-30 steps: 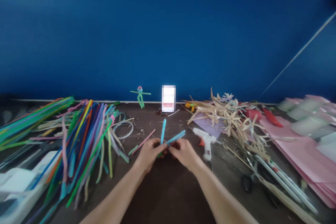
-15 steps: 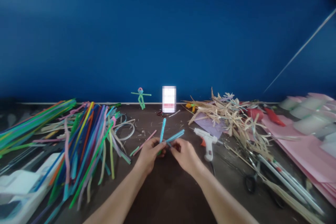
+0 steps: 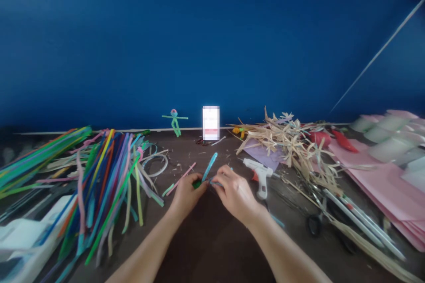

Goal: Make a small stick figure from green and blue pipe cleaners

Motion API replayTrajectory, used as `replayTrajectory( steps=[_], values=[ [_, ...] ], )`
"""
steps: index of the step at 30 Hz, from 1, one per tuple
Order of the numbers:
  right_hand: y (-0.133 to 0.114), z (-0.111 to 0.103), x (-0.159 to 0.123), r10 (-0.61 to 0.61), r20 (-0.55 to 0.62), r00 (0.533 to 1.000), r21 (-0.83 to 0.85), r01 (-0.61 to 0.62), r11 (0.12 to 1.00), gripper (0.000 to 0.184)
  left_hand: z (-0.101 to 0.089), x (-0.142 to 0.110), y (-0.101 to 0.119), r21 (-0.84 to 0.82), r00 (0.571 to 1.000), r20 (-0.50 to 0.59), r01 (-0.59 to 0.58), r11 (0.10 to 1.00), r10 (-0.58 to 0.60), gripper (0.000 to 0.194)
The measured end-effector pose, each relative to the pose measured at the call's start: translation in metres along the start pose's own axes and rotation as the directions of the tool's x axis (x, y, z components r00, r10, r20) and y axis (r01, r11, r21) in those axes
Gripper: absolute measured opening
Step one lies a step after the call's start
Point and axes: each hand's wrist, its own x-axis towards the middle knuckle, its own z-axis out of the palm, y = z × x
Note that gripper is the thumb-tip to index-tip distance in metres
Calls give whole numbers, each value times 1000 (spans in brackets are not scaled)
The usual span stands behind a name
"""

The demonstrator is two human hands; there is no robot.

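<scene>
My left hand [image 3: 188, 192] is closed in a pinch on a light blue pipe cleaner [image 3: 210, 166], whose bent top sticks up and leans right. A bit of green shows under the left fingers. Close beside it, my right hand [image 3: 237, 192] has thumb and fingertips pressed together on a light blue strand at the same spot; most of that strand is hidden by the fingers. A light blue end [image 3: 278, 221] shows past the right wrist; whether it belongs to the held piece I cannot tell. A pink pipe cleaner piece [image 3: 182, 178] lies beyond the left hand.
Many coloured pipe cleaners [image 3: 109, 177] are heaped at left. A small pipe-cleaner figure [image 3: 175, 123] stands at the back wall. To the right are a glue gun [image 3: 261, 176], dried straw-like strips [image 3: 282, 139], black-handled scissors [image 3: 314, 224] and pink sheets [image 3: 381, 190].
The upright blue piece has tipped to the right. My right hand has turned over the other blue strands, which now barely show. A blue end has appeared past the right wrist.
</scene>
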Motion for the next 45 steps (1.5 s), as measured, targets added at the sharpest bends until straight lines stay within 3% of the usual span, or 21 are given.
replayTrajectory(
  steps=[5, 9, 12, 15, 17, 19, 22, 26, 29, 31, 37, 41, 45],
  values=[
    [10, -2, 3, 108, -24, 994, 172, -102, 980, 11, -4, -1, 6, -11, 988, 157, -3, 1000, 5, 18],
    [17, -8, 5, 165, 121, 979, 388, -200, 900, 14, -8, -1, 5, -7, 948, 319, 16, 1000, -13, 16],
    [22, -13, 6, 147, 293, 945, 564, -295, 772, 17, -11, -3, 5, -54, 902, 430, 48, 997, -20, 13],
    [26, -14, 6, 126, 455, 882, 678, -434, 593, 15, -12, -5, 5, -194, 857, 515, 140, 971, -21, 14],
    [28, -11, 6, 122, 522, 844, 714, -511, 479, 12, -11, -6, 4, -301, 856, 517, 188, 935, -6, 15],
    [30, -6, 6, 133, 543, 829, 723, -542, 429, 14, -8, -6, 3, -392, 881, 473, 207, 896, 4, 16],
    [29, 1, 6, 184, 494, 850, 697, -513, 502, 20, -4, -3, 1, -481, 930, 365, 223, 848, -38, 17],
    [25, 7, 5, 183, 336, 924, 590, -359, 723, 23, 0, 0, -1, -530, 966, 237, 214, 821, -99, 20],
    [20, 8, 4, 121, 253, 960, 388, -215, 896, 25, 1, 2, -3, -518, 976, 192, 193, 833, -107, 21],
    [17, 7, 3, 107, 247, 963, 210, -161, 964, 25, 2, 3, -5, -483, 980, 171, 177, 858, -106, 22],
    [12, 6, -1, 73, 257, 964, -153, -34, 988, 20, 1, 3, -7, -218, 995, 36, 97, 971, -92, 23],
    [10, 6, -1, 24, 194, 981, -120, 0, 993, 19, -1, 4, -7, -76, 998, -12, 64, 995, -65, 21],
    [10, 2, 0, -34, 85, 996, 7, 34, 999, 15, -3, 4, -6, -71, 997, 48, 69, 995, -65, 20]
  ],
)
